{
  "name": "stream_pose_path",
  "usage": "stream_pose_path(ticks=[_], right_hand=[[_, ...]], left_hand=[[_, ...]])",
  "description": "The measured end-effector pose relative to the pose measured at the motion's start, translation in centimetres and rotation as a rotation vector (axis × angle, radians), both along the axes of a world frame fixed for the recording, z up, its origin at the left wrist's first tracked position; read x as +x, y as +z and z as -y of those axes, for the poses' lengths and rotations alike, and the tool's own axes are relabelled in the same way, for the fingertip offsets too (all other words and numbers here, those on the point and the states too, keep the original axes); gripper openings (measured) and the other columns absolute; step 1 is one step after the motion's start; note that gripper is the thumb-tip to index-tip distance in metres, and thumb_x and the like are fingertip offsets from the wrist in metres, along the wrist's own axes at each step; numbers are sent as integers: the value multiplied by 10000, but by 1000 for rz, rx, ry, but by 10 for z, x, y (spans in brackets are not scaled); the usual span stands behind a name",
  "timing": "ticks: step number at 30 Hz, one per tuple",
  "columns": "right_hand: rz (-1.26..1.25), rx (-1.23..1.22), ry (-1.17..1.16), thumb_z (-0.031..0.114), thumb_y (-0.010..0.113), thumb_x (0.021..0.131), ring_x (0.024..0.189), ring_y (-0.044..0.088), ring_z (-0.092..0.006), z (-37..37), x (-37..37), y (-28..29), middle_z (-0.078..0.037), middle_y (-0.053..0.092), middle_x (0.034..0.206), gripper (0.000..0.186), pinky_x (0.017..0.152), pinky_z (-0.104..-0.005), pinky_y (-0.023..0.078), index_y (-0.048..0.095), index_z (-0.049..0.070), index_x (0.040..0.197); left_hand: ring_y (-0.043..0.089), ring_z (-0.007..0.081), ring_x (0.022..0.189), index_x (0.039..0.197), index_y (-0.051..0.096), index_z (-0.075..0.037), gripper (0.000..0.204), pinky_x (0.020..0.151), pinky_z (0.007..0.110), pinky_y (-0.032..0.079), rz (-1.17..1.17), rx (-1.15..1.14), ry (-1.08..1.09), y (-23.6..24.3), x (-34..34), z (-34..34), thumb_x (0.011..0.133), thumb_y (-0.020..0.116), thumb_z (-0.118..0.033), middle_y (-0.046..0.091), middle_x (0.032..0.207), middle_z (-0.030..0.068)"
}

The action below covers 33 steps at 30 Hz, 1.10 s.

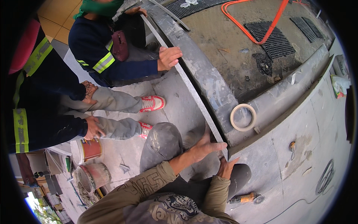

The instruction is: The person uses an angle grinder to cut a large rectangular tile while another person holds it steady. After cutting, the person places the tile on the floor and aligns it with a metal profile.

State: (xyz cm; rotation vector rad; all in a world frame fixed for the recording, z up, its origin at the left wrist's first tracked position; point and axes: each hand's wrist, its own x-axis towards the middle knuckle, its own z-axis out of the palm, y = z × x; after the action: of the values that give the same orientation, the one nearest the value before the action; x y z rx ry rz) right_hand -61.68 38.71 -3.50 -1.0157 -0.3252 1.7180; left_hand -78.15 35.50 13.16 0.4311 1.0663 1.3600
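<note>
A long, thin grey stone slab (203, 108) stands on edge along the outside of a grey stone-topped ledge (210, 80), a narrow dark gap between them. My left hand (203, 148) grips its near end, the thumb lying across the top edge. Just below, at the slab's near corner, my right hand (226, 168) holds the end from underneath; some of its fingers are hidden. Farther along, a crouching co-worker's hand (169, 58) clasps the top edge, and that person's other hand (138, 11) is at the far end.
A masking tape roll (243, 129) lies on the ledge's corner. Black grates (274, 43) and an orange hose (278, 22) are beyond. An orange angle grinder (246, 198) rests on the floor at my right, a coiled cable (325, 177) farther right. Buckets (97, 175) and another person stand left.
</note>
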Motion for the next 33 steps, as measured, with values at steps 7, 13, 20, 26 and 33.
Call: stream_pose_path(ticks=[7, 13, 20, 26, 33], right_hand=[[-26, -9, -2, 236, 577, 1097, 1125, 736, -313, -6, 4, -2, -176, 703, 1332, 443, 975, -458, 610, 601, -45, 1437], [-96, -75, 14, 197, 536, 1119, 1162, 731, -316, -8, 12, -21, -176, 703, 1350, 414, 1000, -458, 603, 588, -36, 1458], [-140, -51, 27, 237, 522, 1155, 1249, 696, -324, -5, 10, -31, -163, 661, 1435, 459, 1070, -471, 580, 513, -8, 1544], [-117, -48, 10, 285, 488, 1168, 1270, 690, -347, -6, 4, -3, -184, 659, 1447, 495, 1090, -487, 574, 492, -50, 1532], [-166, -94, -63, 159, 618, 1105, 1053, 747, -305, -12, -1, 9, -141, 720, 1254, 376, 915, -471, 638, 573, -10, 1438]], left_hand=[[289, 283, 1581, 1748, -16, -139, 1192, 1282, 468, 338, 45, -31, -21, -6, 5, 2, 911, 825, -251, 286, 1696, 107], [352, 293, 1545, 1742, 11, -209, 1136, 1240, 516, 402, 165, -89, 14, -6, 12, 3, 932, 806, -263, 326, 1660, 89], [374, 306, 1532, 1736, 36, -235, 1087, 1225, 546, 420, 188, -76, 20, -13, 12, 12, 953, 791, -256, 336, 1653, 93], [413, 295, 1499, 1734, 58, -213, 1071, 1184, 542, 459, 139, -37, 33, -7, 16, 8, 954, 791, -263, 365, 1636, 99], [567, 262, 1384, 1610, 398, -56, 762, 1178, 493, 481, 170, 31, 14, -5, 14, 6, 987, 775, -280, 550, 1518, 105]])
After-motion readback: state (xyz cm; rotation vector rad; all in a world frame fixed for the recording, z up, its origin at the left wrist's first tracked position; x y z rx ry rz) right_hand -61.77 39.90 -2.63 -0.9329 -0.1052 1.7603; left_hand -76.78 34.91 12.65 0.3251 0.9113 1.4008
